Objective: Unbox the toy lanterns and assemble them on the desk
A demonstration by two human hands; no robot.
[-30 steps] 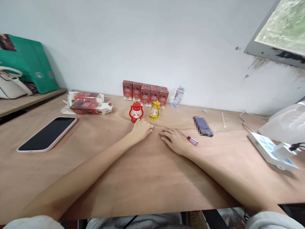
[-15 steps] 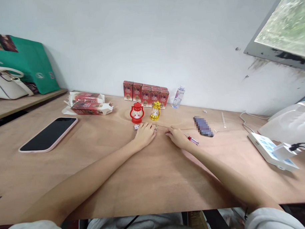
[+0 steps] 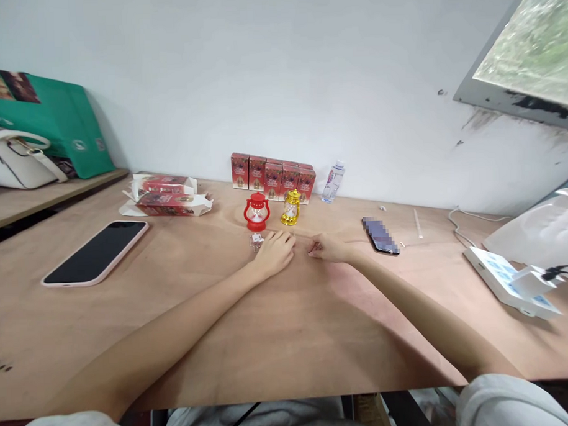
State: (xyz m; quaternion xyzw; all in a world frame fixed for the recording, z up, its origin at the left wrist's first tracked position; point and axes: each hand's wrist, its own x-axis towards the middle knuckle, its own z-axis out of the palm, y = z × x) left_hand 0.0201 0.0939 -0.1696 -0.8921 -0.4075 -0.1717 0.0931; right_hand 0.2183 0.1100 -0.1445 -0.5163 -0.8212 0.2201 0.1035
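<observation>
Crowded middle, where a small slip could scatter or topple things

The left hand (image 3: 275, 250) lies palm down on the wooden tabletop (image 3: 270, 338), its fingers bent and close together; whether anything is trapped beneath them, I cannot tell. The right hand (image 3: 330, 247) is just beside it, fingers curled in and the tips brought near the thumb. At this size the view does not show whether they pinch some small piece.

The main hazard is by the left hand's knuckles, where small clear-and-white parts (image 3: 256, 240) lie loose in front of the red miniature lantern (image 3: 256, 226). A sideways sweep of that hand could push them apart or send one under the lantern's base. Anything tiny between the fingertips could also slip free, and pale bits might be hard to find on the wood.

Both the red lantern and the gold miniature lantern (image 3: 291, 209) stand upright just beyond the left hand. A forward reach with a raised wrist or knuckle could tip either one, the narrow bases giving little margin. A harder bump might carry the gold one into the red printed boxes (image 3: 273, 179) behind, and they could fall in turn.
</observation>
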